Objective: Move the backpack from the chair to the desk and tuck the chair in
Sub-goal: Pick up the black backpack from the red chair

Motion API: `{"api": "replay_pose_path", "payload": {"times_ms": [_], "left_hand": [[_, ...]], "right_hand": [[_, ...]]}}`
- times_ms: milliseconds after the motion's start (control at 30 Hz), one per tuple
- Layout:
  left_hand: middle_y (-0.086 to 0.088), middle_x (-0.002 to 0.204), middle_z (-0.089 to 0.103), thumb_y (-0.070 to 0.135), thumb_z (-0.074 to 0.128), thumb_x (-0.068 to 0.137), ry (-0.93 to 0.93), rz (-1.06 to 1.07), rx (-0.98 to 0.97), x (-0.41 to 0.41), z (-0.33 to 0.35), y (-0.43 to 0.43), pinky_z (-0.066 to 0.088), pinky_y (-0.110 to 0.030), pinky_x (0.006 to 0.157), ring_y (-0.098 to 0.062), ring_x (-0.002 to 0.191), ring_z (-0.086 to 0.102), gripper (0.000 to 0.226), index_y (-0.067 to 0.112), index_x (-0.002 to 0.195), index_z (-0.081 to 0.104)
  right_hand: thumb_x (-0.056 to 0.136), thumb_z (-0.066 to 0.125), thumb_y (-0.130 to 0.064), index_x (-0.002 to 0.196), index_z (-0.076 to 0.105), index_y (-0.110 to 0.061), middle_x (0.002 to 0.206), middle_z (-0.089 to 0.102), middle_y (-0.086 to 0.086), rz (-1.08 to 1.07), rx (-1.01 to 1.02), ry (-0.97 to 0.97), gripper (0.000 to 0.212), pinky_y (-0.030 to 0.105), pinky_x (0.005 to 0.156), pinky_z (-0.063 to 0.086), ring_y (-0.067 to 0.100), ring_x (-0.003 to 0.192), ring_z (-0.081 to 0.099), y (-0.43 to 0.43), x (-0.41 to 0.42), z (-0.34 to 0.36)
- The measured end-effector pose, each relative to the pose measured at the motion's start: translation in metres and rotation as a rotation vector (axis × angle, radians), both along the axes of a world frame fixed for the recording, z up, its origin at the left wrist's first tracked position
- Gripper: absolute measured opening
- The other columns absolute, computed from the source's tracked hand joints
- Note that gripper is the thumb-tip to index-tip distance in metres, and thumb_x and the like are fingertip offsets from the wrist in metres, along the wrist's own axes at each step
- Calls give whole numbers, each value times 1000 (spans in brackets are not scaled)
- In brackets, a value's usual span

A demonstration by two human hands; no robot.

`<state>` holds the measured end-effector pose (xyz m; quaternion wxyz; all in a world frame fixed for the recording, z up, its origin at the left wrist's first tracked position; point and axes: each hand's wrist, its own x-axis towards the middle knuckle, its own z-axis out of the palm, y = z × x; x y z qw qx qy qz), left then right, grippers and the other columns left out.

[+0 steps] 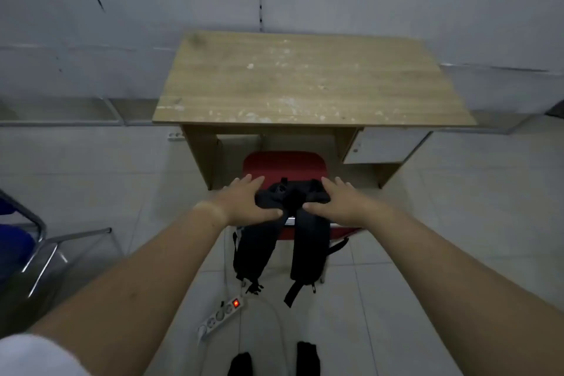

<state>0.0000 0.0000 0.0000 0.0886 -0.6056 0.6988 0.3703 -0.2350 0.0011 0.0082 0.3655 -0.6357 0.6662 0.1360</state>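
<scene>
A black backpack [293,195] hangs over the backrest of a red chair [282,165], its two shoulder straps [309,250] dangling down the near side. The chair's seat stands partly under a light wooden desk [305,82] against the wall. My left hand [247,201] lies on the left top corner of the backpack, thumb curled under its edge. My right hand [338,201] rests on the right top corner, thumb pressed at the near side. Both hands have their fingers spread over the bag's top.
A white power strip [222,316] with a lit red switch and its cable lies on the tiled floor just before the chair. A blue chair with metal legs [36,241] stands at the left. The desk has a cupboard door [387,146] at the right. My feet [308,359] are near the bottom.
</scene>
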Motion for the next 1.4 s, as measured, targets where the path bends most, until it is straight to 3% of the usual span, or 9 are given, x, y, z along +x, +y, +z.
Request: {"api": "replay_pose_path", "payload": {"times_ms": [267,467,667,767,933,1100,1200,1300,1400], "left_hand": [[-2,166,-1,77,49,78,-35,-34,83,-10,-43,2,12,-52,123,-30,152,-6,104,28,157,2],[-2,161,14,86,60,56,-21,-93,24,-1,-53,4,23,-52,120,-32,149,8,126,24,155,12],[-3,135,49,71,71,62,3,-118,-130,5,-58,8,46,-39,103,-23,123,49,96,26,141,40],[-3,126,53,66,73,65,-5,-159,-159,9,-56,7,49,-35,91,-23,113,56,87,27,137,44],[-8,136,43,61,78,64,-28,-191,-122,10,-56,1,44,-47,105,-31,126,44,107,18,148,29],[-8,134,42,57,79,68,-148,-369,16,10,-37,-22,40,-49,108,-31,127,39,93,20,143,39],[-2,146,41,53,77,74,-235,-476,134,2,-20,-42,42,-46,109,-30,131,44,89,26,148,34],[1,148,45,41,73,82,-318,-556,188,-7,-5,-60,44,-39,102,-28,130,49,74,28,146,37],[-4,137,55,18,66,87,-298,-560,80,-11,0,-70,48,-40,98,-28,118,55,53,25,137,48]], "right_hand": [[81,45,-79,156,-14,-29,164,-24,11,75,-62,154,107,57,121,-1,36,150,-18,22,26,-55],[83,48,-74,158,-4,-29,165,-21,10,85,-122,117,102,57,120,-3,33,151,-17,23,26,-59],[84,60,-63,158,6,-29,167,-12,8,89,-185,85,97,56,121,2,31,152,-12,28,23,-54],[84,68,-53,157,12,-30,168,-8,6,103,-211,52,95,54,123,7,29,153,-9,29,17,-50],[83,76,-36,157,17,-30,168,-3,6,111,-228,30,95,50,123,13,29,153,-4,30,11,-46],[85,72,-11,154,28,-30,165,16,7,233,-212,87,84,45,118,30,31,149,19,18,-3,-27],[86,63,-1,150,36,-32,154,34,1,331,-276,162,76,43,101,47,29,133,40,9,-7,-16],[84,65,-1,151,31,-30,147,41,1,384,-300,242,81,37,89,49,28,125,47,-1,-7,-14],[84,66,-5,151,32,-32,143,44,4,399,-263,255,80,37,90,48,28,121,51,-15,-12,-12]]}}
